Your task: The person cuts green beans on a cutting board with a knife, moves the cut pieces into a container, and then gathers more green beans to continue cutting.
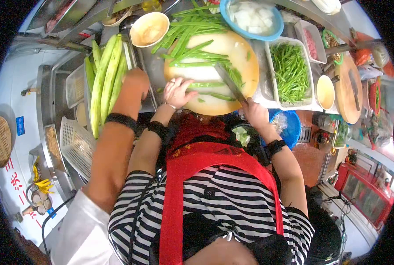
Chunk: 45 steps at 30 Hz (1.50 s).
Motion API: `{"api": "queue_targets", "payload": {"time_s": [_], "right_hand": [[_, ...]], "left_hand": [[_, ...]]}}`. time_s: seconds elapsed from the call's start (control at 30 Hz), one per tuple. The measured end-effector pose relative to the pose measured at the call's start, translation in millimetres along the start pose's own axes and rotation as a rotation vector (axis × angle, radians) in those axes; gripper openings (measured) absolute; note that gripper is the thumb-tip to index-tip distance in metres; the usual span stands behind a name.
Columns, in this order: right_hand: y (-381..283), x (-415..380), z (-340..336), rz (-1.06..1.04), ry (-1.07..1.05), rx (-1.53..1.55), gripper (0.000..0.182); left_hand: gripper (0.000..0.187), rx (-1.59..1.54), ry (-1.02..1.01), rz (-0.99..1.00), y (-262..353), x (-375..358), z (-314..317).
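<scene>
My right hand (255, 114) is wrapped around the handle of a kitchen knife (232, 86). Its blade slants up and left over the round cutting board (236, 44). On the board's near left part, my left hand (177, 92) has its fingers curled over the ends of long flat green beans (208, 84), thumb apart from the fingers. Another bean (217, 95) lies just nearer to me. Sliced green pieces (236, 76) sit beside the blade. More whole beans (192, 28) are heaped at the board's far left and beyond it.
A white basket (270, 48) of sliced beans stands right of the board, a blue bowl (225, 20) of white chunks behind. To the left are a cream bowl (149, 30) and long pale-green gourds (104, 79). Another person's arm (117, 145) reaches in close beside my left arm.
</scene>
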State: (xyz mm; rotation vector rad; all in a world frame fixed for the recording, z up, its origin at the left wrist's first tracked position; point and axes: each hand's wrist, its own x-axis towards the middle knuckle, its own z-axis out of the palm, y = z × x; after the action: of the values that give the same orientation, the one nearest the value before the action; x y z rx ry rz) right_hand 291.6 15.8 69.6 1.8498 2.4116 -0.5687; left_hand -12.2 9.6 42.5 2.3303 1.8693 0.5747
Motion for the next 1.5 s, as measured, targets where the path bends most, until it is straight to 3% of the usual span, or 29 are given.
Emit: {"api": "queue_targets", "payload": {"time_s": [0.1,0.2,0.33,0.47,0.53,0.67,0.83,1.03,1.33,1.5], "right_hand": [[6,0,6,-0.049,0.040,-0.007,0.028],[1,-2,4,-0.026,0.042,0.027,0.031],[2,0,4,-0.025,0.027,0.014,0.027],[3,2,4,-0.026,0.030,-0.028,0.028],[3,1,1,-0.039,0.030,-0.038,0.028],[7,5,4,-0.042,0.035,-0.020,0.028],[11,6,6,-0.068,0.030,-0.028,0.029],[14,6,-11,-0.187,0.001,-0.028,0.028],[12,2,-32,-0.267,-0.084,-0.101,0.027],[11,4,-12,-0.309,-0.036,-0.092,0.027]], "left_hand": [[0.024,0.031,0.102,-0.120,1,3,11],[0.023,-0.117,0.183,-0.011,13,5,6],[0.019,-0.103,0.143,0.004,18,-1,14],[0.026,-0.214,0.178,-0.123,-2,-10,17],[0.030,-0.295,0.067,-0.128,2,-9,-1],[0.033,-0.102,-0.059,0.009,4,-7,10],[0.034,-0.017,-0.128,0.014,15,-4,17],[0.030,0.048,0.043,0.157,12,-4,25],[0.018,0.017,0.069,0.220,5,-3,33],[0.016,-0.023,0.102,0.204,7,-3,37]]}}
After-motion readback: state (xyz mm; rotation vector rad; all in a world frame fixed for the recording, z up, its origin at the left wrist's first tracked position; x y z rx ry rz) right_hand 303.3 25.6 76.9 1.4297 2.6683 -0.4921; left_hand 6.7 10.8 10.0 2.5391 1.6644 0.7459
